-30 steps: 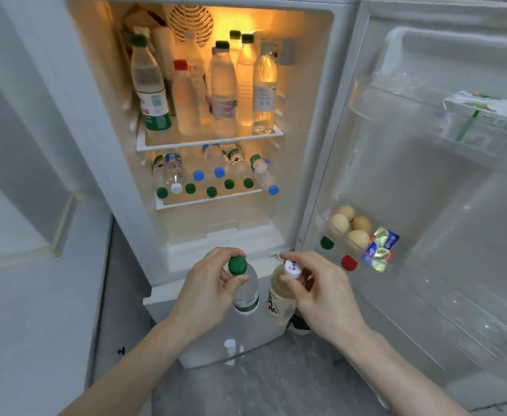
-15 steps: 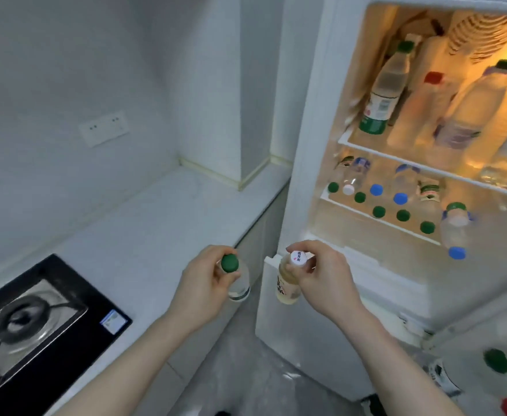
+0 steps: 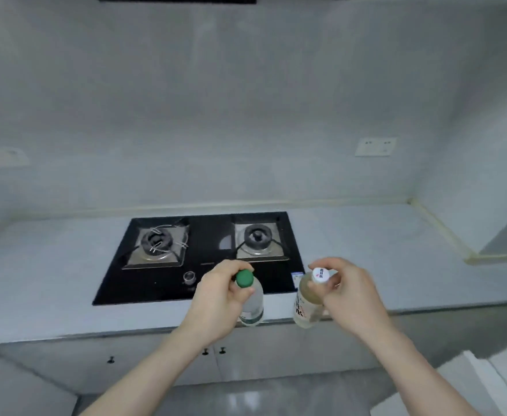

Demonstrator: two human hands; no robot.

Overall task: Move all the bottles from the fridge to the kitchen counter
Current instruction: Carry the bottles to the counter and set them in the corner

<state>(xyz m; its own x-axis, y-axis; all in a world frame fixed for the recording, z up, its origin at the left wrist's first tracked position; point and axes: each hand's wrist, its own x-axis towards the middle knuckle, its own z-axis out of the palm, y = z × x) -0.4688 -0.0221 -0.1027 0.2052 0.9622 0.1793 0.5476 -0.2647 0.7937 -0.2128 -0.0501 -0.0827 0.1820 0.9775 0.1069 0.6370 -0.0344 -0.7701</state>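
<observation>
My left hand (image 3: pixel 219 298) grips a clear bottle with a green cap (image 3: pixel 251 304) by its neck. My right hand (image 3: pixel 346 291) holds a pale yellowish bottle with a white cap (image 3: pixel 306 301) the same way. Both bottles hang upright over the front edge of the pale grey kitchen counter (image 3: pixel 381 250), just in front of the stove. The fridge is out of view except a white corner at the bottom right (image 3: pixel 486 382).
A black two-burner gas hob (image 3: pixel 204 256) is set into the counter straight ahead. A wall socket (image 3: pixel 375 147) sits on the back wall at right. Cabinet doors with small knobs (image 3: pixel 213 351) run below the counter. A wall corner juts in at far right.
The view has swung left from the open fridge to the counter and hob. Both hands carried their bottles along and now hold them over the counter's front edge.
</observation>
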